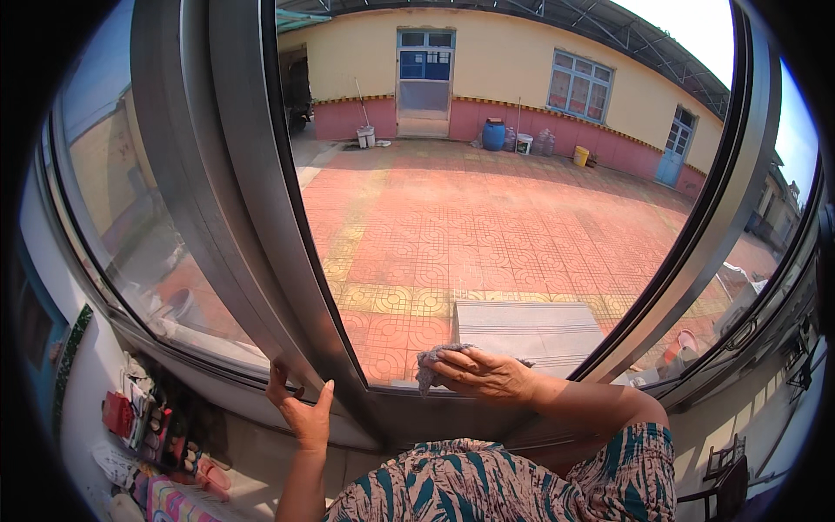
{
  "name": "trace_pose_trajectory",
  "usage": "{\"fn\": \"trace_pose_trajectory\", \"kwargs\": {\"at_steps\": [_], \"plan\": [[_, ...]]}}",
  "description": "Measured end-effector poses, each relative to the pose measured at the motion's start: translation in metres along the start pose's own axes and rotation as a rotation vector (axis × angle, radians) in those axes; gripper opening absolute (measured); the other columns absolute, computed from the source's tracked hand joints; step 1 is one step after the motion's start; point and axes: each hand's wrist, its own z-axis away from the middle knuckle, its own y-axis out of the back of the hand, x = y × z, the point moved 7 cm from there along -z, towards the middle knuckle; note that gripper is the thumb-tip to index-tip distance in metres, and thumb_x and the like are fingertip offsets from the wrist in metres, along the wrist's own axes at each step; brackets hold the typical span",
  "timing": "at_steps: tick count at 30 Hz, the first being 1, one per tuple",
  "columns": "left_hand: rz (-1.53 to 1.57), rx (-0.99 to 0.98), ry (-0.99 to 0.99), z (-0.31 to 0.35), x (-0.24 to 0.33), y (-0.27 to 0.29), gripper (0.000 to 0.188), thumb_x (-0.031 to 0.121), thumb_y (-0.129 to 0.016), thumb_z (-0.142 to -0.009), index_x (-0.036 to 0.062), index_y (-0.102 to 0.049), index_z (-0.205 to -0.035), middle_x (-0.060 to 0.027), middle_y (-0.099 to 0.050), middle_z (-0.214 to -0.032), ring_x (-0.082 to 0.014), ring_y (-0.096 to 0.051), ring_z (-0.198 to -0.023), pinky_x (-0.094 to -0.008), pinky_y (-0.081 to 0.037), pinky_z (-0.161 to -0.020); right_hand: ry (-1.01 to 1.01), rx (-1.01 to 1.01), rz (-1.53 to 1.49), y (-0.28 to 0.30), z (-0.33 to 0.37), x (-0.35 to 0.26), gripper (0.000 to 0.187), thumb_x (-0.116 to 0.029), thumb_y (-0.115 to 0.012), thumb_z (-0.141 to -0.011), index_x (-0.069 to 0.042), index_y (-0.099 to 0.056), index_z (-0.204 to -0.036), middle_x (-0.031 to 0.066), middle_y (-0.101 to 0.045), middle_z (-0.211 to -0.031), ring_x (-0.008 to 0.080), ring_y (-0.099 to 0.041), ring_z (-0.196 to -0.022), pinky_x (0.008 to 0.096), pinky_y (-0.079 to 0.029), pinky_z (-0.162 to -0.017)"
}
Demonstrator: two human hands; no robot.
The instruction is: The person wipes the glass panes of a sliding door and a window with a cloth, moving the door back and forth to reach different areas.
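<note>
My right hand (491,376) presses a crumpled grey cloth (428,372) against the lower part of a large glass pane (487,261), just above the bottom rail. Its fingers lie over the cloth, and some of the cloth sticks out past the wrist side. To the left, my left hand (304,416) is raised to the metal door frame (261,252), fingers and thumb spread apart. The fingertips rest at the frame's lower part, and no loose object shows in that hand.
Through the glass, a red-tiled yard holds a grey step (526,324) close by. A blue barrel (493,135) and a yellow bucket (581,156) stand along the far wall. Indoors, a shoe rack (161,431) is at lower left and a dark chair (729,487) at lower right.
</note>
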Motion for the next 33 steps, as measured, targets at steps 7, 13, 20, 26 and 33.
{"fn": "trace_pose_trajectory", "kwargs": {"at_steps": [7, 13, 20, 26, 33], "plan": [[-0.05, -0.059, -0.022, 0.001, -0.008, 0.016, 0.1, 0.01, -0.084, -0.062, 0.0048, -0.027, -0.145, -0.0161, -0.035, -0.135, -0.0311, -0.037, -0.123, -0.0392, -0.051, -0.083, -0.311, 0.329, 0.008, 0.121, -0.106, 0.149, 0.026, -0.021, -0.06, -0.088, -0.028, -0.065, -0.112, 0.0037, -0.039, -0.149, 0.0203, -0.038, -0.137, 0.0384, -0.021, -0.118], [0.004, -0.21, 0.018, -0.001, -0.017, 0.02, 0.096, 0.004, -0.077, -0.066, 0.0074, -0.026, -0.147, -0.0151, -0.035, -0.135, -0.0296, -0.041, -0.124, -0.037, -0.051, -0.082, -0.513, 0.911, 0.311, 0.268, -0.156, 0.335, 0.049, -0.01, -0.061, -0.09, -0.017, -0.05, -0.137, 0.0143, -0.043, -0.142, 0.032, -0.046, -0.129, 0.046, -0.036, -0.104], [0.202, -0.423, 0.037, -0.012, -0.019, 0.018, 0.079, -0.003, -0.067, -0.076, 0.0047, -0.03, -0.146, -0.0147, -0.036, -0.133, -0.0276, -0.045, -0.125, -0.0335, -0.054, -0.088, -0.338, 1.13, 0.184, 0.29, -0.226, 0.328, 0.038, 0.007, -0.045, -0.088, 0.0, -0.052, -0.124, 0.0176, -0.058, -0.111, 0.0355, -0.057, -0.104, 0.04, -0.046, -0.093], [0.387, -0.458, 0.105, -0.029, -0.023, 0.048, 0.051, -0.005, -0.062, -0.083, 0.0008, -0.048, -0.131, -0.0103, -0.051, -0.125, -0.0208, -0.054, -0.117, -0.0295, -0.053, -0.087, -0.571, 0.781, 0.333, 0.187, -0.223, 0.211, 0.035, -0.009, -0.062, -0.083, -0.013, -0.059, -0.118, 0.0165, -0.043, -0.142, 0.0345, -0.047, -0.128, 0.0469, -0.034, -0.104], [0.51, -0.575, 0.177, -0.033, -0.03, 0.043, 0.052, -0.007, -0.061, -0.083, 0.0047, -0.049, -0.133, -0.0066, -0.053, -0.127, -0.0183, -0.056, -0.118, -0.0248, -0.051, -0.083, -0.639, 0.388, 0.146, 0.035, -0.136, 0.024, 0.01, -0.026, -0.061, -0.086, -0.022, -0.069, -0.089, -0.0011, -0.055, -0.134, 0.0205, -0.05, -0.119, 0.0342, -0.03, -0.097]]}}
